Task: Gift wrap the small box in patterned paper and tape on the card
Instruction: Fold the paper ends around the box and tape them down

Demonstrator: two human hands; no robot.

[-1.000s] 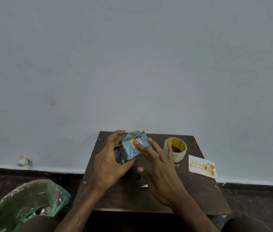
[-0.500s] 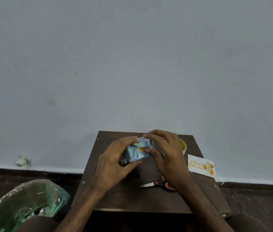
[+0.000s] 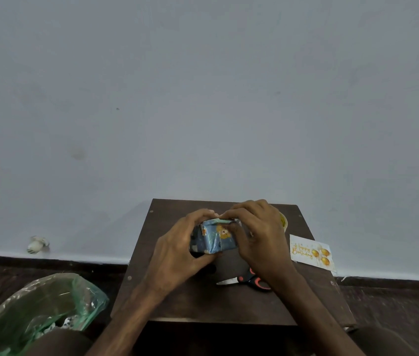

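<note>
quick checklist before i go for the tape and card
1. Wrapped box secured: ok, left hand and right hand grip it from both sides.
2. Top fold closed: cannot tell, fingers cover it.
3. Tape roll nearby: ok, mostly hidden behind the right hand.
4. Birthday card nearby: ok, at the right edge of the table.
5. Scissors nearby: ok, lying on the table.
6. A free hand: not ok, both are holding the box.
</note>
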